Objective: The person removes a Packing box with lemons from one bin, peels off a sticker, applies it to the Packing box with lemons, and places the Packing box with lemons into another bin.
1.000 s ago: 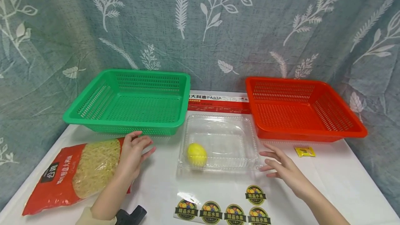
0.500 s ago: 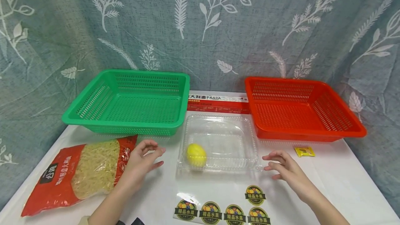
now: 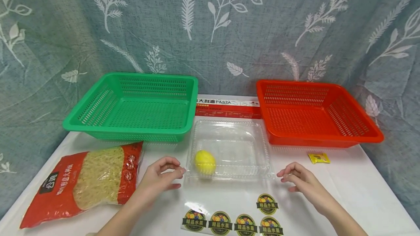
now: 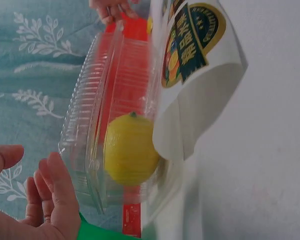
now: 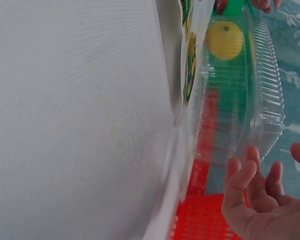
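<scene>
My left fingers point(image 4: 64, 195), my right fingers point(image 5: 235, 189): loosely bent, holding nothing, beside clear container point(image 3: 242, 153) on surface point(image 3: 347, 188). Lemon point(image 3: 205, 161) inside. Sticker sheet point(image 3: 229, 200) in front; green basket point(image 3: 131, 131), red basket point(image 3: 321, 139) behind; pasta bag point(image 3: 98, 177) left.

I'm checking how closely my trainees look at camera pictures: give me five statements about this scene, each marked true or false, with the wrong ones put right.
1. The lemon is inside the clear plastic container. True.
2. The green basket stands to the right of the red basket. False: in the head view it stands to the left.
3. The small yellow packet lies in front of the red basket. True.
4. The left hand grips the pasta bag. False: the hand holds nothing and is beside the container's near left corner.
5. The right hand is inside the red basket. False: it is near the container's front right corner and holds nothing.
</scene>
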The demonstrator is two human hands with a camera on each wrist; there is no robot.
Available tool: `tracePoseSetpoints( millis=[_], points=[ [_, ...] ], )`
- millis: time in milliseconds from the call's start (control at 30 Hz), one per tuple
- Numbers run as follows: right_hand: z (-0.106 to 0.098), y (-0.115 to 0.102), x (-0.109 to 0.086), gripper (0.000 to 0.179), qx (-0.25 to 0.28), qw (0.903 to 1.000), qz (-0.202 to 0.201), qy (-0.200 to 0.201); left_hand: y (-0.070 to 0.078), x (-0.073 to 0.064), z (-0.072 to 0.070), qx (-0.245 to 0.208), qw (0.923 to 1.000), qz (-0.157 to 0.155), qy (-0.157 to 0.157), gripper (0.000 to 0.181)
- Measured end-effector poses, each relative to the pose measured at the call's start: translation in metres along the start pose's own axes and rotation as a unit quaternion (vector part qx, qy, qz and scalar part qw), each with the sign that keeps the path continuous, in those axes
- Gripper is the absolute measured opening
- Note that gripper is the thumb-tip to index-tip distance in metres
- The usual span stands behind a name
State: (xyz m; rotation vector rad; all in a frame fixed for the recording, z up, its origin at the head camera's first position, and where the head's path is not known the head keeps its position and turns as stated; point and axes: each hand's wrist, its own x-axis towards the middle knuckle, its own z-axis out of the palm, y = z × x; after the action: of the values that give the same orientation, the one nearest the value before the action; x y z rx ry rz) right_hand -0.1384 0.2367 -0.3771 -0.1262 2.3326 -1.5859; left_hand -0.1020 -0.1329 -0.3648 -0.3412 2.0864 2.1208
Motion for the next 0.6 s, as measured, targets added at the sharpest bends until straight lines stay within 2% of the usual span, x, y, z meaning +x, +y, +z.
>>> tracePoseSetpoints(
  millis=[233, 433, 600],
  points=[
    [-0.003, 0.006, -0.001, 0.014, -0.043, 0.9983, 0.004, -0.038, -0.005, -0.007, 0.011, 0.032, 0.9969, 0.009, -0.071, 0.031],
    [-0.003, 0.01, -0.002, 0.022, -0.065, 0.9961, 0.004, -0.06, -0.009, -0.011, 0.023, 0.046, 0.9884, 0.021, -0.143, 0.032],
    [-0.003, 0.012, -0.003, 0.026, -0.072, 0.9948, -0.004, -0.072, -0.013, -0.011, 0.032, 0.043, 0.9821, 0.018, -0.183, 0.032]
  ],
)
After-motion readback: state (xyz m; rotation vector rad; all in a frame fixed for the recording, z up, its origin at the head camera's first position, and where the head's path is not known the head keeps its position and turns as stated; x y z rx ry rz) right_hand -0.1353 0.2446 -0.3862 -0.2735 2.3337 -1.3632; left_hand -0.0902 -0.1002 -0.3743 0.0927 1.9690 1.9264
